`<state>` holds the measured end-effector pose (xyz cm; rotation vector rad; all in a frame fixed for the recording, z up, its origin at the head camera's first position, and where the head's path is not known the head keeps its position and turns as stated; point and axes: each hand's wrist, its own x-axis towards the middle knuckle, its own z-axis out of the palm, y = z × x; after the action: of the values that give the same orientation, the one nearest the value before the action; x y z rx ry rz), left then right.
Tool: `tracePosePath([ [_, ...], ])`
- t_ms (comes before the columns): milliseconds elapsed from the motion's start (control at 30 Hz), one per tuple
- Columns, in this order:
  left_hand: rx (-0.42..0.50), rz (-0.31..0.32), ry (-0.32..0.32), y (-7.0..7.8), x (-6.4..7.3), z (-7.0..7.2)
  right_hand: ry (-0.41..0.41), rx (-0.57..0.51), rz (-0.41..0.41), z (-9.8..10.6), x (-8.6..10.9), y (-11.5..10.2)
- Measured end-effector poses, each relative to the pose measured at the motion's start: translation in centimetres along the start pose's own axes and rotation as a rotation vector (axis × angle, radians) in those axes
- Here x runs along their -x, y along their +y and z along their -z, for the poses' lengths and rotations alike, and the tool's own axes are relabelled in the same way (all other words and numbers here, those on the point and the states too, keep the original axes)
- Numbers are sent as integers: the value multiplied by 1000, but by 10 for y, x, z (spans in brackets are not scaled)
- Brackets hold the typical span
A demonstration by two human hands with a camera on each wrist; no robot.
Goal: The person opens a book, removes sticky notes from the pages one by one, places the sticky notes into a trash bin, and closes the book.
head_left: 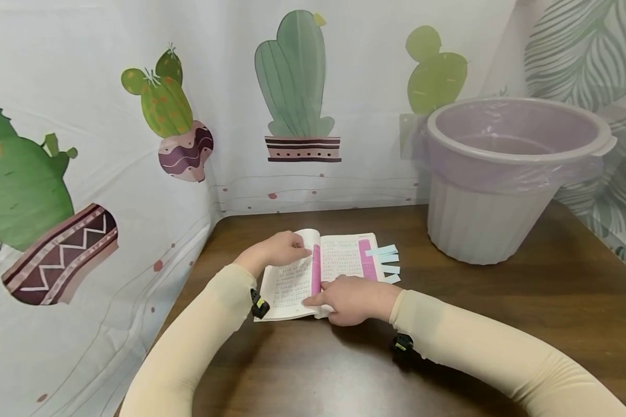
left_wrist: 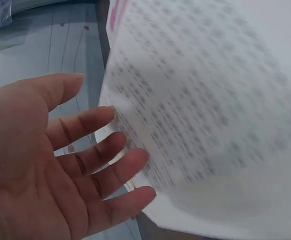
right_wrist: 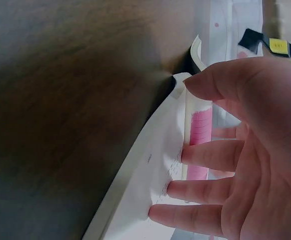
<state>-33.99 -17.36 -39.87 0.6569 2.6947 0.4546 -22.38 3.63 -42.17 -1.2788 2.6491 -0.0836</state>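
Note:
An open book (head_left: 292, 284) with printed text and pink bands along its pages lies on the table. At the upper part of its left side, a page curls up beside my left hand (head_left: 280, 249). The left wrist view shows fingertips of that hand (left_wrist: 85, 165) against a text-covered page (left_wrist: 185, 100), thumb apart from the fingers. My right hand (head_left: 356, 299) rests over the lower right page near the middle fold. Its fingers (right_wrist: 200, 190) are extended onto the paper, with the thumb close to the fold. Pale blue tabs (head_left: 391, 270) stick out from the right edge.
A tall white bin (head_left: 480, 220) with a translucent purple liner stands at the back right of the brown wooden table (head_left: 302, 370). Cloth printed with cacti (head_left: 235, 197) hangs behind and to the left. Each wrist carries a black strap with a small camera.

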Motion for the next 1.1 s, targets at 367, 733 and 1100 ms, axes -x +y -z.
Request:
tracePosePath([
  [367,33,-119,31,38,-42,1,18,9,-34,-5,4,0],
  [733,-20,-79,-62,55,-60,-7,35,-32,-15,-7,6,6],
  [1100,-72,1,-137,64,-61,-11,51,-140,65,-9,23,12],
])
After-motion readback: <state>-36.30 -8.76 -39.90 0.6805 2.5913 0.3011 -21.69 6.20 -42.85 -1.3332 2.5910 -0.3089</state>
